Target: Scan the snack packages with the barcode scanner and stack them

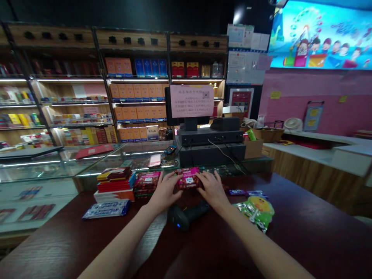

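Note:
Between my two hands is a pink and dark red snack packet with a white label on its front. My left hand grips its left end, fingers on top and thumb in front. The right end is held by my right hand in the same way. Just left of my left hand lies a stack of similar pink snack packets. Below the held packet, a black barcode scanner with a small blue light rests on the dark wooden counter.
Stacked red and yellow packs and a blue-white packet lie at left. Green and yellow bags lie at right. Behind stand a glass display case and a cash register bearing a paper sign.

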The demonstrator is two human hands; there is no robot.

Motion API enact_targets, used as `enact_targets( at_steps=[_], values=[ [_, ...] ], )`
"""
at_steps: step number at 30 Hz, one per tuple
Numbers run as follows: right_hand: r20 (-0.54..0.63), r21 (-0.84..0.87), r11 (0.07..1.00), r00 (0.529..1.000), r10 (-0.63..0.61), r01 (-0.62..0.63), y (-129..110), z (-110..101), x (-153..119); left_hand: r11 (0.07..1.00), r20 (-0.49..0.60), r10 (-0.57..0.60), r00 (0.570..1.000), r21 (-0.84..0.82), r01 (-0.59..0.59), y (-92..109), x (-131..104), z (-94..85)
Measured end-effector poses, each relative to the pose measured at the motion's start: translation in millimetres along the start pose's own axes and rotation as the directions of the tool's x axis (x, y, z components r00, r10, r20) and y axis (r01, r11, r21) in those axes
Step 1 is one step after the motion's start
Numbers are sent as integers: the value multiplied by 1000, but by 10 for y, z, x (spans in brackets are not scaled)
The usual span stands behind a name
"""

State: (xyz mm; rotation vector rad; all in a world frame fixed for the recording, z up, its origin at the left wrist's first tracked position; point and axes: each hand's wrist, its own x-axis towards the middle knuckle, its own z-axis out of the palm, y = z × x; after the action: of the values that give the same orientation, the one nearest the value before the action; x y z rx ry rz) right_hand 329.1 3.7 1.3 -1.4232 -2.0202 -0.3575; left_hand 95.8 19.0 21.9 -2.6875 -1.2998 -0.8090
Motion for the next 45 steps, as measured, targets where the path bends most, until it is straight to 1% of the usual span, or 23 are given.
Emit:
enact_targets(
  at_steps=[4, 8, 11, 15, 18, 24, 26, 30, 34, 36, 39, 42, 43, 44, 45],
  values=[
    [-60, 19, 998, 997, -52, 54, -244, 31, 39, 999, -76, -14, 997, 28, 17, -119, -223, -69],
    [-94, 51, 995, 992, -79, 84, -438, 105, 21, 998, -128, -59, 990, 20, 62, -206, -422, -70],
    [-136, 82, 991, 987, -91, 102, -506, 199, -32, 997, -164, -74, 984, 12, 77, -252, -551, -45],
    [-191, 98, 983, 972, -136, 157, -500, 278, -104, 999, -205, -36, 978, 21, 41, -261, -673, -43],
    [-225, 98, 976, 960, -169, 195, -483, 264, -126, 1000, -238, -14, 971, 20, 19, -243, -715, -74],
    [-275, 111, 967, 942, -193, 231, -506, 186, -120, 999, -267, -37, 963, -29, 30, -216, -723, -107],
    [-277, 126, 966, 943, -183, 224, -512, 177, -120, 999, -280, -41, 959, -38, 32, -221, -722, -88],
    [-244, 171, 969, 960, -135, 179, -531, 162, -113, 998, -304, -62, 951, -48, 49, -261, -727, -11],
    [-245, 221, 962, 964, -106, 163, -565, 133, -84, 998, -322, -63, 945, -22, 59, -293, -725, 54],
    [-248, 252, 958, 966, -74, 138, -579, 122, -65, 998, -360, -59, 931, 10, 67, -290, -716, 65],
    [-238, 306, 948, 971, -8, 83, -598, 108, -37, 992, -457, -26, 889, 95, 78, -269, -698, 60],
    [-193, 366, 929, 981, 26, 47, -628, 85, -18, 974, -564, 98, 820, 224, 38, -243, -677, 41],
    [-172, 386, 922, 985, 32, 37, -638, 77, -13, 963, -581, 145, 801, 267, 20, -235, -672, 35],
    [-152, 404, 914, 988, 39, 26, -646, 69, -9, 953, -581, 183, 793, 304, 3, -228, -667, 30],
    [-132, 422, 907, 990, 47, 14, -651, 64, -5, 943, -562, 208, 800, 333, -11, -223, -663, 27]
  ],
)
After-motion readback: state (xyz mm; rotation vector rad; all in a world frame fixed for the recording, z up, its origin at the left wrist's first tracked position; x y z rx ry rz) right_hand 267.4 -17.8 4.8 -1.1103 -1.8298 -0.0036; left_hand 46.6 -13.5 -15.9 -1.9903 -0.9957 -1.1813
